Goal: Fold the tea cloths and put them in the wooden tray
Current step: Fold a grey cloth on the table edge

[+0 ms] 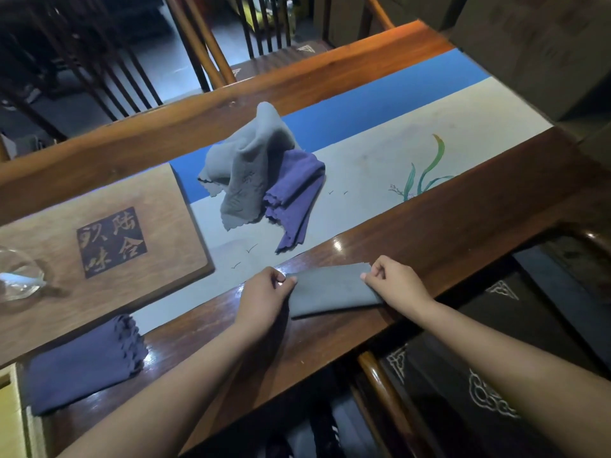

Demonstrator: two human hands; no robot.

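Note:
A grey tea cloth (332, 292), folded into a narrow rectangle, lies on the table's near wooden edge. My left hand (261, 297) pinches its left end and my right hand (393, 280) pinches its upper right corner. Farther back on the runner a crumpled grey cloth (246, 163) is heaped against a crumpled purple cloth (297, 196). A folded dark blue cloth (84, 361) rests at the near left, its left end reaching the pale wooden tray (10, 414) at the frame's lower left corner.
A wooden tea board (109, 206) with carved characters sits at the left, a glass vessel (16, 276) on it. A blue and grey runner (413, 140) covers the table's middle. Chairs stand behind the table and one (463, 375) beside me at the right.

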